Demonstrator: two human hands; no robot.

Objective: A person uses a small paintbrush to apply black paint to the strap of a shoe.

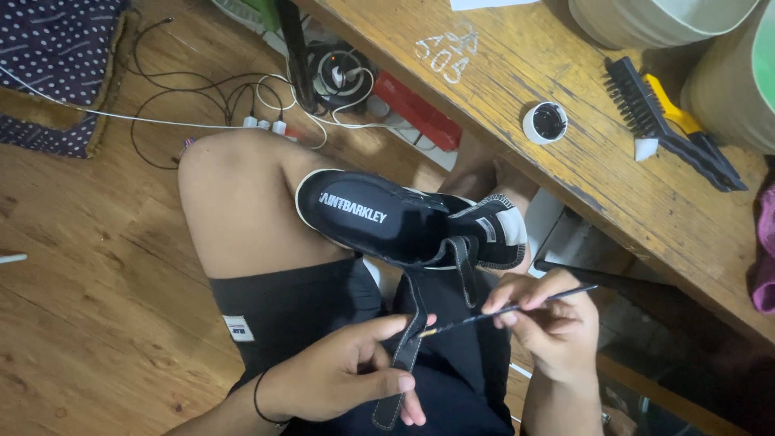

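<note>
Left hand [343,375] is seen low in the view, its thumb and fingers pinched on a black strap [410,339] that hangs from a black shoe [404,222]. Right hand [549,323] is closed around a thin brush [508,309], held like a pen, with the brush tip laid against the strap's edge just beside the left thumb. The shoe is rested on its side across the person's bare knee [234,202], its pale sole rim turned up and its tongue pointed toward the tabletop.

A worn wooden tabletop [565,161] is set along the upper right, its surface scratched and marked with chalky scribbles. On it a small round white pot [545,123] with a dark inside is placed near the front edge, and a black-bristled scrub brush [670,121] with a yellow handle is laid farther right. Pale buckets [654,20] are stood at the far edge.

Below, a wooden plank floor [81,307] is spread out, with a tangle of black and white cables [234,101] and a power strip under the tabletop. A dotted dark cushion [56,64] is laid at the upper left.
</note>
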